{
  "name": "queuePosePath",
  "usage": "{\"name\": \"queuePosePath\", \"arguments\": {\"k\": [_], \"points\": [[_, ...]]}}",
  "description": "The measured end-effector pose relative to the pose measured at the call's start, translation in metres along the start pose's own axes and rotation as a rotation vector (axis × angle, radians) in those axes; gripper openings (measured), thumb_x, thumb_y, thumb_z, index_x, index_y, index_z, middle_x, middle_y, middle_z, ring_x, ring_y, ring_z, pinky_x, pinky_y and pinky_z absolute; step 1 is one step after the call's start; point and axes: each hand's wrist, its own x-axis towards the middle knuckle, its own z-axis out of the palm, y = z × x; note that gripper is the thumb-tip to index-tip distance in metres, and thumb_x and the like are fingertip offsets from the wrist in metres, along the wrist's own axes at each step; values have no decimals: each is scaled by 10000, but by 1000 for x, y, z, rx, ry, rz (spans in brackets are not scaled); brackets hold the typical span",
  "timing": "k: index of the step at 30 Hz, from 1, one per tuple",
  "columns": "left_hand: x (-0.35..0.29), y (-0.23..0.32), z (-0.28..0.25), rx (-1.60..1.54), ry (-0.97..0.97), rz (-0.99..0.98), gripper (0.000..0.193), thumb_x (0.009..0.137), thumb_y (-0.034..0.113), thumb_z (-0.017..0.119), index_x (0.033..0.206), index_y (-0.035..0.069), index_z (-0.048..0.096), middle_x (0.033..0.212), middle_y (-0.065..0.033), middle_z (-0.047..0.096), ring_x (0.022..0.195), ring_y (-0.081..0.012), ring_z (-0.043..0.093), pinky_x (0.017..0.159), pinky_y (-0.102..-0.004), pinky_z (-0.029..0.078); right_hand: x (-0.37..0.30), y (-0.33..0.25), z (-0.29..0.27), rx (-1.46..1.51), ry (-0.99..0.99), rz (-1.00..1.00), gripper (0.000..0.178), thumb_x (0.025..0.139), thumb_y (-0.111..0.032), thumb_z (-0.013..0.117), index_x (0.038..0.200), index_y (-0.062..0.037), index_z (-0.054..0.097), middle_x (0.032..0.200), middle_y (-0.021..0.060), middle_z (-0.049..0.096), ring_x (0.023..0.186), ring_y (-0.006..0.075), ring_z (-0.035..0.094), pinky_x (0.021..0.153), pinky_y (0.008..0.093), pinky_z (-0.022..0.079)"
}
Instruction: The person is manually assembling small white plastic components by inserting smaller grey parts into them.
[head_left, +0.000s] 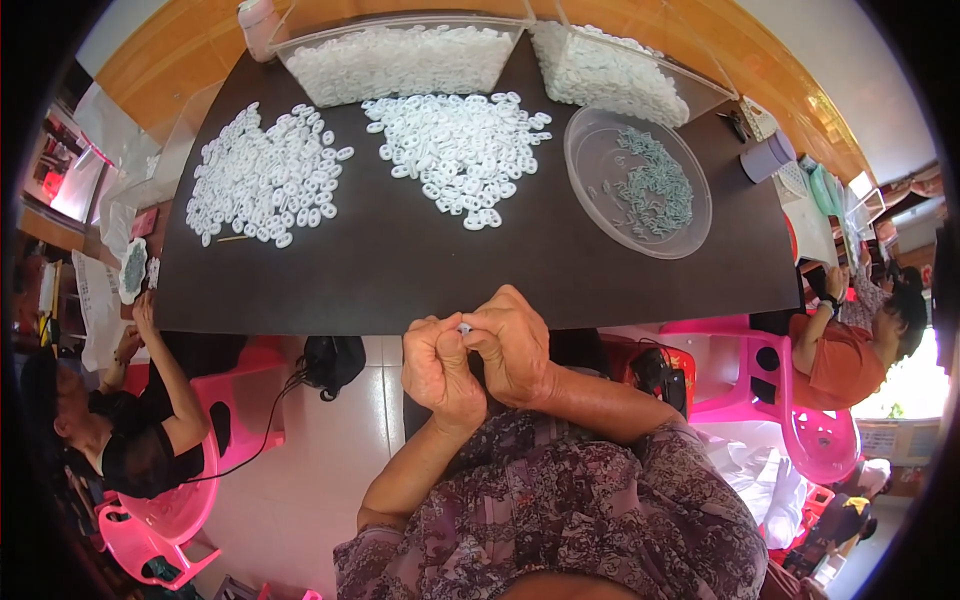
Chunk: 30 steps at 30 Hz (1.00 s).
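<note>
Just off the near edge of the dark table point(420, 285), my two hands meet fingertip to fingertip. Between them is a small white plastic piece point(464, 328), mostly covered by the fingers. My left hand point(437, 372) pinches it from one side, and my right hand point(512, 345) pinches it from the other. Beyond the hands lies a heap of white oval plastic pieces with holes point(465, 150). A second heap of similar white pieces point(265, 180) spreads to the left. At the right, a round clear tray point(600, 215) holds many small grey-green parts point(655, 185).
Two clear bins point(400, 65) point(610, 75) of white pieces stand along the back. A pink bottle point(258, 28) is at the far left, a purple-grey cup point(768, 157) at the right. People sit on both sides, on pink chairs point(715, 375).
</note>
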Motion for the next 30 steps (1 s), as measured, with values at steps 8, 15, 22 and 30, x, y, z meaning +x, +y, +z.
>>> {"name": "queuePosePath", "arguments": {"k": [8, 15, 22, 30], "points": [[30, 2, -4, -92, -249, -333, 221, 954, 155, 502, 1075, -12, 581, 837, -27, 551, 692, -69, 491, 614, -189, 412, 33, 17, -39, -78, -67, 7, 177, 726, 30, 675, 882, 2, 597, 788, 111, 617, 627, 243, 553, 550, 324, 433], [75, -22, 8, 402, -401, 221, 184, 770, -7, 618, 948, 40, 635, 763, -94, 546, 685, -262, 553, 594, -341, 450, 131, 77, -124, -597, 112, -82, 116, 788, -41, 640, 899, -6, 641, 793, 122, 624, 697, 224, 588, 639, 308, 467], [83, -40, 28, 582, -487, 328, 305, 678, 12, 702, 962, 116, 669, 676, -54, 490, 654, -229, 534, 545, -350, 429, 211, 164, -183, -969, 124, -130, 113, 780, -119, 650, 867, -46, 645, 812, 110, 637, 772, 277, 604, 701, 363, 463], [86, -45, 43, 654, -522, 339, 189, 682, 23, 688, 852, 94, 648, 645, -66, 452, 640, -243, 526, 520, -368, 410, 207, 189, -168, -1132, 3, -63, 112, 757, -135, 647, 841, -62, 637, 834, 123, 622, 823, 314, 583, 700, 405, 450]]}}
